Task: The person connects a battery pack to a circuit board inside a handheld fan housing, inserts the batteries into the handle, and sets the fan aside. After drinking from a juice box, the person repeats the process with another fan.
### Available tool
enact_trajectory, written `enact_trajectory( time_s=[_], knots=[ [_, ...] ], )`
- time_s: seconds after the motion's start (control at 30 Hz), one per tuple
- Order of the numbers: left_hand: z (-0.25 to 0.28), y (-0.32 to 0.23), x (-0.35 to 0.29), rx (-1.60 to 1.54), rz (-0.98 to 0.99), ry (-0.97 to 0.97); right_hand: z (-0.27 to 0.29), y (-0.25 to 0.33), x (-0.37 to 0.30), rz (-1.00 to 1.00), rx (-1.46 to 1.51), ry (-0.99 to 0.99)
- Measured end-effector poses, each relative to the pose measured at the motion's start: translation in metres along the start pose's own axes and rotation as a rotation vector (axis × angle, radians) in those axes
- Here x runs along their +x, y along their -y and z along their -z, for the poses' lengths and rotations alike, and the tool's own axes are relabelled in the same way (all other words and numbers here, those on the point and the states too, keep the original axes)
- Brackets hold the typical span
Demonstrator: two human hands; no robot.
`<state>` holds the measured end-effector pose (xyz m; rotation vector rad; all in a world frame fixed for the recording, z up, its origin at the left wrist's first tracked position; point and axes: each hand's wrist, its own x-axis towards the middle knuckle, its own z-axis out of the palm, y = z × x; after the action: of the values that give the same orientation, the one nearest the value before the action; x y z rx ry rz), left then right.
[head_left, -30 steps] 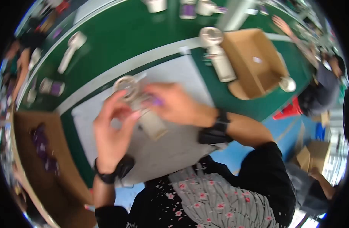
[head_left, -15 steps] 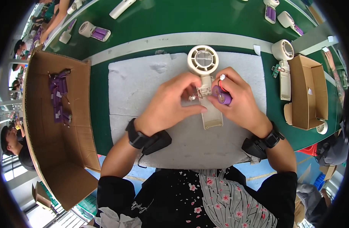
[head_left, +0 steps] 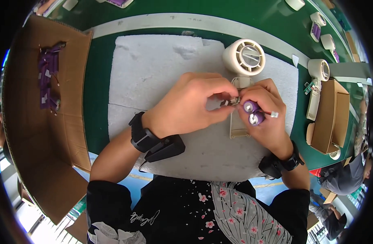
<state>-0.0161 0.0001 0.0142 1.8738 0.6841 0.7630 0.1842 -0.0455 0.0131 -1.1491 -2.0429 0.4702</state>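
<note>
A cream handheld fan point(head_left: 244, 57) lies on the white foam mat with its round grille facing up. Its open handle shell point(head_left: 238, 127) points toward me, partly covered by my hands. My right hand point(head_left: 271, 107) is closed around a purple battery pack point(head_left: 253, 113). Two silvery cell ends face up, and a red lead with a white connector point(head_left: 274, 114) sticks out. Just left of it, my left hand point(head_left: 190, 101) pinches a small wired part point(head_left: 234, 101) between thumb and forefinger, over the top of the handle. That part's exact kind is too small to tell.
At left stands a large cardboard box point(head_left: 68, 134) holding several purple battery packs point(head_left: 48, 77). On the right, another fan point(head_left: 317, 70) with a green circuit board point(head_left: 310, 86) lies beside a smaller carton point(head_left: 330, 118). More fans point(head_left: 316, 30) lie across the green table.
My view has shifted, and the fan now appears farther right. The battery pack has turned so its ends face up. My left thumb and forefinger have closed together on the small wired part.
</note>
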Motion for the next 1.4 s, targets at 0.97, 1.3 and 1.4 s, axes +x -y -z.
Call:
enact_trajectory(
  time_s=[0.97, 1.3, 1.4],
  knots=[
    [-0.006, -0.002, 0.001, 0.059, -0.147, -0.085, 0.003, 0.000, -0.002, -0.062, 0.013, -0.003],
    [0.002, -0.001, 0.000, -0.050, -0.055, 0.031, 0.011, -0.006, -0.003, -0.114, 0.315, -0.048],
    [-0.001, -0.001, -0.001, -0.145, -0.013, 0.027, 0.020, -0.012, -0.008, -0.109, 0.328, -0.077]
  ],
)
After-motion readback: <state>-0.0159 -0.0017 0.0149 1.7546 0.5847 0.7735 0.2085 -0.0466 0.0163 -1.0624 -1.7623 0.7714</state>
